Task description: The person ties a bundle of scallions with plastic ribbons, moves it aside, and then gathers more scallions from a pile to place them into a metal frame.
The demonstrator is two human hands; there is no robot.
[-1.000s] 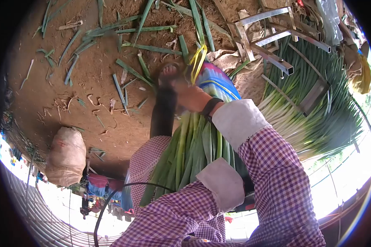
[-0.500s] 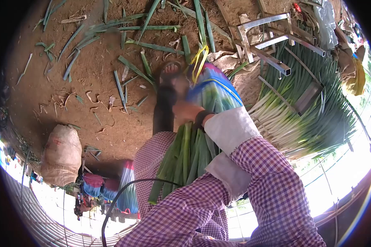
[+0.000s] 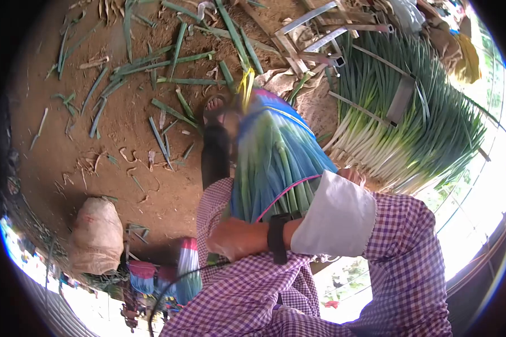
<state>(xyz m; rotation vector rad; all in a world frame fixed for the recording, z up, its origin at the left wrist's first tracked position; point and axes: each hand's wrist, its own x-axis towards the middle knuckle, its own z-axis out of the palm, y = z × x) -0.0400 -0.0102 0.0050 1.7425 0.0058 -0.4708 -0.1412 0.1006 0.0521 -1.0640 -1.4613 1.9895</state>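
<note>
A bundle of green onions (image 3: 281, 151) lies across my lap, the far part inside a blue net bag (image 3: 247, 185) with a pink rim. My right hand (image 3: 230, 238), with a black band at the wrist, is at the near left of the bundle, blurred and closed on the net bag, its fingertips hidden. My arms cross. Past the white right cuff (image 3: 331, 219), my left hand (image 3: 351, 177) shows only in part at the bundle's right side, its fingers bent; what they hold is hidden. A yellow tie (image 3: 245, 90) stands at the bag's far end.
A large pile of green onions (image 3: 410, 112) lies at right beside a metal frame (image 3: 315, 45). Cut leaves (image 3: 163, 62) litter the dirt floor. A stuffed pale sack (image 3: 97, 236) stands at left, with netted bundles (image 3: 188, 272) near it. A black cable (image 3: 168, 289) runs by my left sleeve.
My right hand has moved down toward me, and the blue net bag now covers much more of the green onions. My left hand's fingers have come into view at the right. The view has shifted.
</note>
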